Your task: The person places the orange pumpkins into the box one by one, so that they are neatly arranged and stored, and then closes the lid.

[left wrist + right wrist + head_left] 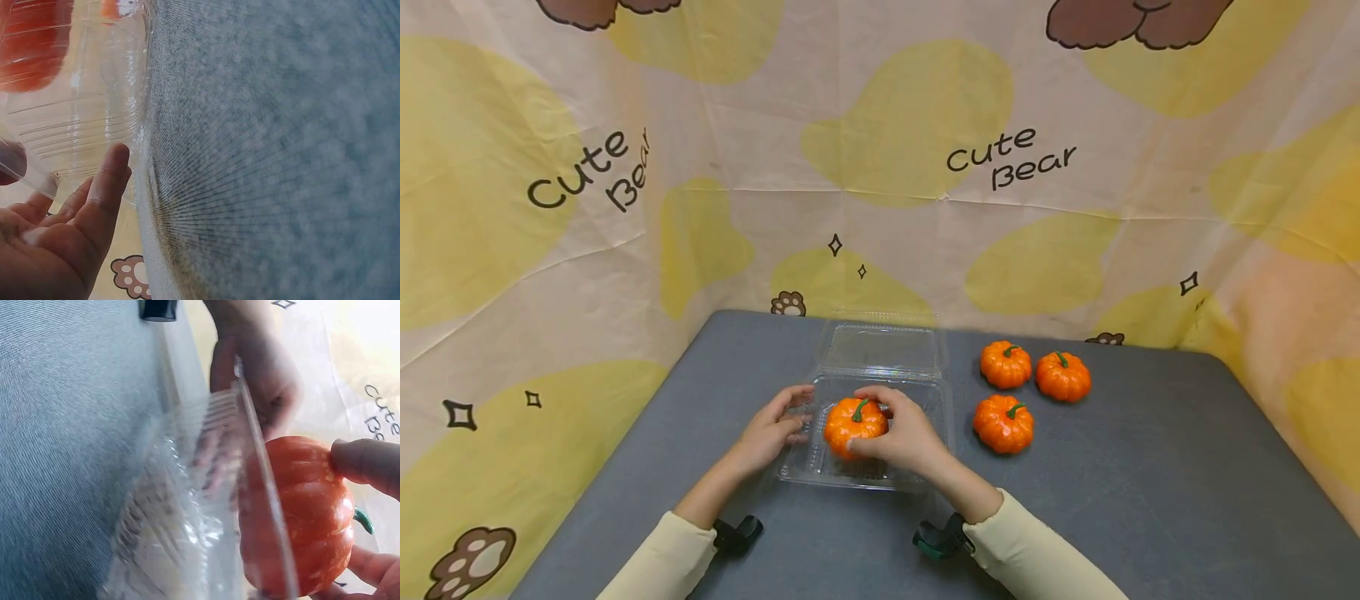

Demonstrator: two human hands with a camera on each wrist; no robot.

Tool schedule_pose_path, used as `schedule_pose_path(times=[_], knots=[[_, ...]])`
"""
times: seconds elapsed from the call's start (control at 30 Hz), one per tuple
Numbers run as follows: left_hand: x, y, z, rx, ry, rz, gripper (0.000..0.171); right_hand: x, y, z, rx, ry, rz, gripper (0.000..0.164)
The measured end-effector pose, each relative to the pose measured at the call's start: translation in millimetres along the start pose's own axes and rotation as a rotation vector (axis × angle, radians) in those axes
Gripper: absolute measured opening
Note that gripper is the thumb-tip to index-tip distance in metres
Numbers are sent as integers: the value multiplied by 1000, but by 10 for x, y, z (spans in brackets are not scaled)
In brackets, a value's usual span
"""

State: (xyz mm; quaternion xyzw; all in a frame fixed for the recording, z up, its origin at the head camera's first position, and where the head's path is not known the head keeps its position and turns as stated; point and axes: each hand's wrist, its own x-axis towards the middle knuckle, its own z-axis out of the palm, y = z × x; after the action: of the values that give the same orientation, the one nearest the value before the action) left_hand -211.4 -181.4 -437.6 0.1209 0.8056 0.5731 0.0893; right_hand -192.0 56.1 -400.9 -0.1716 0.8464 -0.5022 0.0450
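Note:
A small orange pumpkin with a green stem is over the base of a clear plastic clamshell box. My right hand grips it between thumb and fingers; in the right wrist view the pumpkin shows partly above the box rim and partly through the clear wall. Whether it touches the box floor cannot be seen. At the box's left side is my left hand, its fingers loosely extended against or just beside the wall. The left wrist view has this hand with fingertips near the ribbed plastic.
Three more orange pumpkins stand right of the box: one at the back, one farther right, one nearer. The box's lid lies folded back behind its base. A printed cloth hangs behind the grey table.

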Motion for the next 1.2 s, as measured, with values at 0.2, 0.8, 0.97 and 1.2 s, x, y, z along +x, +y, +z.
schedule_pose_path(times=[0.2,0.8,0.97,1.2], knots=[[-11,19,1,1,-2,-8,48,33,-12,150,-50,-29,-13,60],[-29,33,-10,25,-7,-4,49,153,39,344,-96,-129,9,63],[-34,33,-8,25,-4,-3,48,168,65,372,-95,-139,13,65],[-42,33,-9,28,-3,-1,49,171,65,408,-117,-132,23,68]])
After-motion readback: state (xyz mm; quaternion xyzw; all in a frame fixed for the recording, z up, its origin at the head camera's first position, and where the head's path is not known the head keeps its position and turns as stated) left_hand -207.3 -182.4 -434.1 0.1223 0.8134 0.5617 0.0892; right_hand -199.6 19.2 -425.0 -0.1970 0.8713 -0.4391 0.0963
